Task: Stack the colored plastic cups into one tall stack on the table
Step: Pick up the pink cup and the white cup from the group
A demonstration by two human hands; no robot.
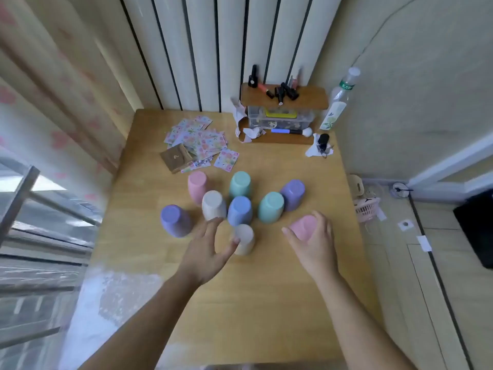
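Both forearms come in from the bottom edge and reach out over the wooden table (266, 303). Right hand (316, 243) is wrapped around a pink cup (304, 227) from the near side, thumb on its left and fingers curled over the far right, so that's a closed grip on that cup. Can't really tell if the cup is lifted or sitting on the wood.

Left hand (206, 249) is spread open, palm down, holding nothing. Its thumb tip touches the side of a beige cup (244, 240) just right of it, and its fingertips end just short of a second beige cup (213, 205).

All the cups are upside down and loose, nothing stacked yet. Just past the left hand's fingers, right of that second beige one, is a blue cup (240, 210), then a teal cup (270, 206), which sits just beyond the right hand's thumb. Off to the left of the left hand is a purple cup (174, 220), standing apart. Further back: another pink one (197, 186), another teal (240, 184), and a second purple (292, 194) just beyond the right hand's fingers.

Way past the cups there's a pile of stickers (200, 141), a small brown box (177, 157), a clear organizer (280, 116) with a wooden lid, and a bottle (338, 100).
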